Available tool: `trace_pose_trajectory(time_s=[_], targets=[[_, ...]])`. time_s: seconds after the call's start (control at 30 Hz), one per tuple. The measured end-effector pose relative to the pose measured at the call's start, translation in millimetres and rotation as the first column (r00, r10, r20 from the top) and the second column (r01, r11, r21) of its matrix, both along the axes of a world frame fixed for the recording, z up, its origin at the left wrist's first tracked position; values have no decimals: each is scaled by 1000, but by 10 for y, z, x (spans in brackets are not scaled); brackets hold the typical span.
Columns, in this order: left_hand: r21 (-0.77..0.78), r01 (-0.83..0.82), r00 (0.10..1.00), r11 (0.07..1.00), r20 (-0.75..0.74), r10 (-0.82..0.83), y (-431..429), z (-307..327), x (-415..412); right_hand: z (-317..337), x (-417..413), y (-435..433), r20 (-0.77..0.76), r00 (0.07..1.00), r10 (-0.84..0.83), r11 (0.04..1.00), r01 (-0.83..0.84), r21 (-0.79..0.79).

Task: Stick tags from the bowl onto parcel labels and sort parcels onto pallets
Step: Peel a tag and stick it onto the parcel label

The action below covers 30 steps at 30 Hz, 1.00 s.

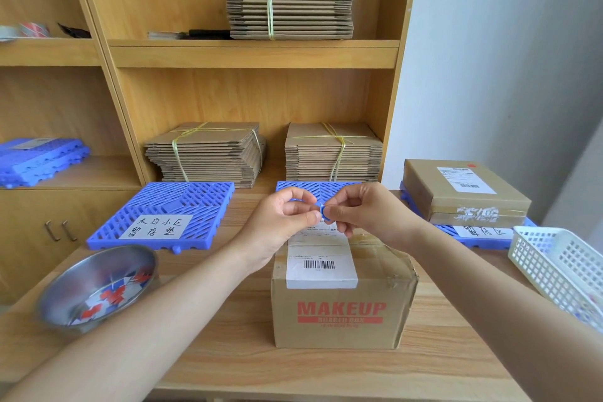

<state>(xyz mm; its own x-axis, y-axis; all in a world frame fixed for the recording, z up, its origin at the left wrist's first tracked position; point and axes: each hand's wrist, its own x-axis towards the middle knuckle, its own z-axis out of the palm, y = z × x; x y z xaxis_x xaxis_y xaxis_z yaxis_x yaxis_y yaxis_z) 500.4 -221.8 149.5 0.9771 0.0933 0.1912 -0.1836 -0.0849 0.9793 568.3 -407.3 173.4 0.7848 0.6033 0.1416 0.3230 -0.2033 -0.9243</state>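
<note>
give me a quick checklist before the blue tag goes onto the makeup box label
1. The blue tag is pinched by the left hand and the right hand: ok.
2. Backing peeled off the tag: cannot tell, too small to see.
3. The label on the MAKEUP box faces up, with its near part uncovered: ok.
4. Tag held above the label's far end: ok.
5. The left pallet holds no parcel: ok.
6. Which pallet suits this box: cannot tell.
</note>
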Motion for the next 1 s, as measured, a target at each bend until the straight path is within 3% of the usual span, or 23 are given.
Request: trace_pose_trajectory(time_s=[0.4, 0.57, 1.0], targets=[[-6, -42, 999, 999, 1, 42, -17, -11, 0, 0, -21, 15, 3, 1000, 5, 1000, -5, 2], [59, -99, 995, 993, 12, 99, -30, -13, 26, -19, -18, 21, -34, 999, 27, 999, -27, 17], [104, -242, 970, 965, 37, 239, -135, 45, 79, 5, -36, 59, 57, 998, 1, 999, -3, 36]])
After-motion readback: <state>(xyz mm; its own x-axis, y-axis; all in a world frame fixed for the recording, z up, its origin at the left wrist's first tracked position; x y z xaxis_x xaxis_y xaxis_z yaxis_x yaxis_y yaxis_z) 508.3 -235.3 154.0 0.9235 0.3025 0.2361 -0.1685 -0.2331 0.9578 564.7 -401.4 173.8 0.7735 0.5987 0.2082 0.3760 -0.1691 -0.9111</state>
